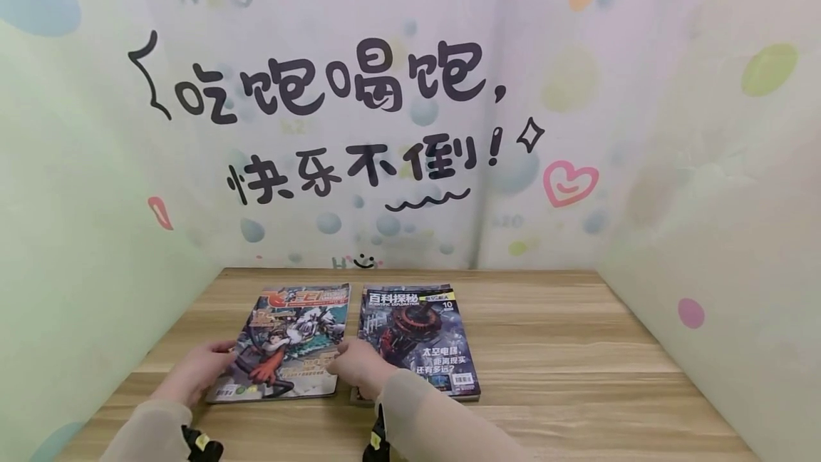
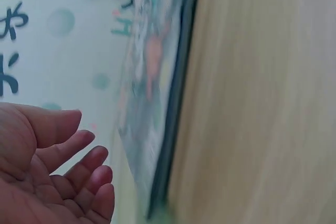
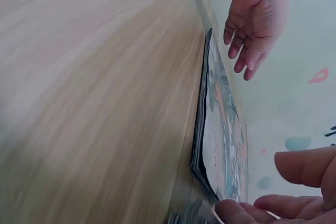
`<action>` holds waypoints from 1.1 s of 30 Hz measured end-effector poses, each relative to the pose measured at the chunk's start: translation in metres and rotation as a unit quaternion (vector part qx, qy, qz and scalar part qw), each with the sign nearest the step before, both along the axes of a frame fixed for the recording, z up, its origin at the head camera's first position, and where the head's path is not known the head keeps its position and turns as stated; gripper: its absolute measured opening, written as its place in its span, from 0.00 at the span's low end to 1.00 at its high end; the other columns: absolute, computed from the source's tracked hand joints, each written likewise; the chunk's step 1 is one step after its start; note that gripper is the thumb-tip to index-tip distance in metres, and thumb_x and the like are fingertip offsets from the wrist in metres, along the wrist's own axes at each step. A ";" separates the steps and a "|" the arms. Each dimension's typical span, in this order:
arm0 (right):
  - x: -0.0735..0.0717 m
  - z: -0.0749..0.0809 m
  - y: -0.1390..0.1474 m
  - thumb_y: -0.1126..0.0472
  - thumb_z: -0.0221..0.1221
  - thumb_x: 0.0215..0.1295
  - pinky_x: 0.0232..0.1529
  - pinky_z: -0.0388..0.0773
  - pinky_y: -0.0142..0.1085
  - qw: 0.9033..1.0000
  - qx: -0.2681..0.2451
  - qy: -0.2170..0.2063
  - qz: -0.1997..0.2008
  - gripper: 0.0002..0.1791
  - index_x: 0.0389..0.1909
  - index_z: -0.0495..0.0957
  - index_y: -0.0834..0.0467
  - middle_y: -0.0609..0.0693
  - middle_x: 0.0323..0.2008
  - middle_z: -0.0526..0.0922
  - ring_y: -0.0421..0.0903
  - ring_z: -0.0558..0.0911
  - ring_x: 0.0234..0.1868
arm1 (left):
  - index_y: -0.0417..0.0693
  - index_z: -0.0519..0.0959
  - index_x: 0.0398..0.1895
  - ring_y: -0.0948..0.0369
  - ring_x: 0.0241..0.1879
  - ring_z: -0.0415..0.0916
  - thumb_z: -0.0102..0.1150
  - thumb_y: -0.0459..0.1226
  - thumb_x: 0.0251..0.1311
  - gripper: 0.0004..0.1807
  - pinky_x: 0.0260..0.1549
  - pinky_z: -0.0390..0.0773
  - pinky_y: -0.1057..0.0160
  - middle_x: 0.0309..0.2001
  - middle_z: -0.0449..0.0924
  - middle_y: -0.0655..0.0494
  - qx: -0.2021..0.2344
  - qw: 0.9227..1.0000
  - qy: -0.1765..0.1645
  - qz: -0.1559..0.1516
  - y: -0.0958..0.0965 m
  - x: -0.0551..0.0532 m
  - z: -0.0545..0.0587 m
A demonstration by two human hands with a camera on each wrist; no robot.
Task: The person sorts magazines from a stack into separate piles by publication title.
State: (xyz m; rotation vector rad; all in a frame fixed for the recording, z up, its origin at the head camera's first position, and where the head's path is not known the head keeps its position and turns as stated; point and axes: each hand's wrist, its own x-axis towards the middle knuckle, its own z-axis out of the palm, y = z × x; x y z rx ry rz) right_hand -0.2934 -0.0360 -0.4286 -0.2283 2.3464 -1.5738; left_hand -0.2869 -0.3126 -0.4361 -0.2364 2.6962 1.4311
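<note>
Two magazine stacks lie side by side on the wooden table. The left magazine (image 1: 288, 348) has a colourful comic-style cover with an orange title; the right magazine (image 1: 417, 341) has a dark cover with a big round machine. My left hand (image 1: 200, 369) is beside the left magazine's left edge, and in the left wrist view its fingers (image 2: 79, 177) are relaxed and apart from the magazine (image 2: 152, 87). At the right edge of that magazine is my right hand (image 1: 362, 366), overlapping the right one in the head view. Its thumb (image 3: 304, 166) stands away from the cover while the fingertips are right at the corner.
A wooden tabletop (image 1: 564, 362) extends to the right of the magazines. Printed curtain-like walls (image 1: 410, 113) with black lettering and coloured dots enclose it at the back and both sides. Dark straps (image 1: 202, 444) sit at the wrists below the light sleeves.
</note>
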 end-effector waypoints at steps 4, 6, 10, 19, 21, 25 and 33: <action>0.001 0.002 0.012 0.64 0.60 0.63 0.57 0.70 0.55 1.000 -0.016 -0.002 0.019 0.27 0.63 0.70 0.67 0.62 0.60 0.72 0.60 0.70 0.61 | 0.22 0.58 0.66 0.31 0.61 0.58 0.47 0.37 0.69 0.30 0.58 0.63 0.37 0.63 0.57 0.22 0.005 1.000 0.020 -0.007 0.020 -0.001 0.007; 0.000 0.002 0.019 0.63 0.60 0.63 0.59 0.69 0.55 0.999 -0.020 0.003 0.025 0.27 0.63 0.70 0.66 0.61 0.62 0.72 0.59 0.70 0.62 | 0.25 0.59 0.66 0.32 0.61 0.59 0.48 0.38 0.69 0.30 0.58 0.64 0.38 0.64 0.58 0.23 0.001 1.000 0.026 -0.010 0.032 -0.001 0.009; -0.002 0.001 0.034 0.62 0.60 0.63 0.58 0.70 0.54 0.999 -0.012 0.028 0.024 0.26 0.62 0.72 0.65 0.59 0.60 0.74 0.59 0.72 0.60 | 0.28 0.63 0.66 0.41 0.45 0.73 0.50 0.37 0.68 0.28 0.44 0.76 0.47 0.55 0.70 0.28 0.024 0.999 0.034 -0.009 0.058 -0.001 0.011; -0.016 -0.002 0.085 0.61 0.58 0.65 0.51 0.76 0.51 0.997 -0.002 0.079 -0.002 0.23 0.59 0.73 0.66 0.59 0.53 0.78 0.55 0.78 0.51 | 0.36 0.71 0.62 0.48 0.51 0.74 0.54 0.39 0.66 0.24 0.48 0.76 0.48 0.53 0.76 0.42 0.010 0.998 0.050 -0.027 0.118 0.000 0.007; -0.019 -0.002 0.098 0.61 0.57 0.66 0.50 0.76 0.50 0.997 -0.007 0.082 -0.011 0.23 0.59 0.72 0.67 0.60 0.54 0.77 0.55 0.78 0.51 | 0.35 0.71 0.61 0.48 0.51 0.74 0.54 0.38 0.65 0.23 0.48 0.76 0.48 0.53 0.77 0.43 0.026 0.998 0.051 -0.024 0.130 -0.002 0.005; -0.024 -0.004 0.122 0.62 0.56 0.67 0.49 0.77 0.49 0.995 -0.009 0.098 -0.024 0.23 0.60 0.71 0.68 0.61 0.53 0.77 0.54 0.78 0.50 | 0.34 0.73 0.60 0.49 0.51 0.74 0.55 0.36 0.65 0.22 0.48 0.76 0.49 0.52 0.77 0.41 0.054 0.996 0.072 -0.016 0.153 -0.005 0.002; -0.030 -0.014 0.156 0.65 0.55 0.66 0.44 0.78 0.45 0.989 -0.033 0.128 -0.064 0.23 0.59 0.70 0.73 0.64 0.50 0.78 0.52 0.78 0.45 | 0.31 0.74 0.57 0.50 0.47 0.75 0.55 0.34 0.64 0.20 0.47 0.76 0.50 0.48 0.78 0.41 0.101 0.989 0.107 0.008 0.191 -0.011 -0.005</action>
